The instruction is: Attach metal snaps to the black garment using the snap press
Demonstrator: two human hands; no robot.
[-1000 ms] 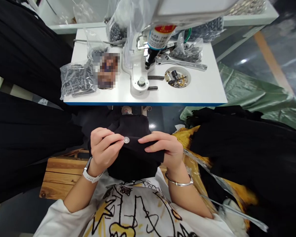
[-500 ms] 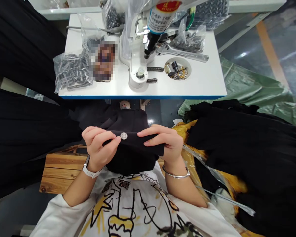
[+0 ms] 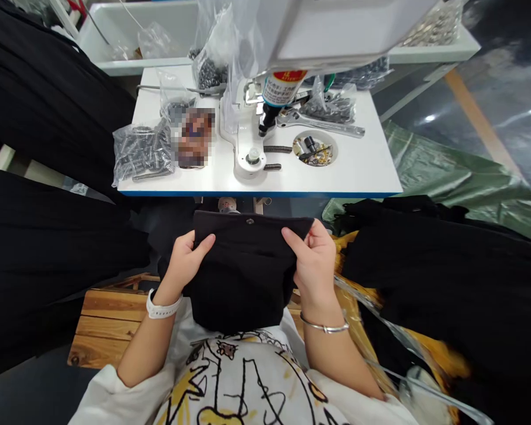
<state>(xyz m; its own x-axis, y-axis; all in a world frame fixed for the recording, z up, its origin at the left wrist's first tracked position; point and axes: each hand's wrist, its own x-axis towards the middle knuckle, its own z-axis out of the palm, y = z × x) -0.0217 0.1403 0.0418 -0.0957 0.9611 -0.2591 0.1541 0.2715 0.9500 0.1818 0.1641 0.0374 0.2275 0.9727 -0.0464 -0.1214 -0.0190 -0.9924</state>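
Note:
A piece of black fabric (image 3: 243, 271) is stretched between my two hands, over my lap and just below the table's front edge. My left hand (image 3: 186, 260) pinches its left side, thumb on top and fingers behind. At the upper right corner, my right hand (image 3: 314, 257) grips the cloth with the thumb pressed on the near face. A small round metal snap fastener (image 3: 249, 221) sits near the middle of the upper edge, apart from both thumbs. Beyond the cloth stands a white press machine (image 3: 249, 171) with a dark punch (image 3: 265, 127) above its lower die.
On the white table (image 3: 358, 171) lie a bag of metal parts (image 3: 141, 150), a wrench (image 3: 323, 124) and a round recess of small parts (image 3: 314, 149). Black garments (image 3: 451, 260) are heaped at right, more black cloth (image 3: 57, 236) hangs at left. A wooden bench (image 3: 108, 321) is beneath me.
The fabric has been turned and opened flatter, so a smaller metal snap face shows instead of the larger pale disc. Both hands have shifted their hold, and the view has tilted up.

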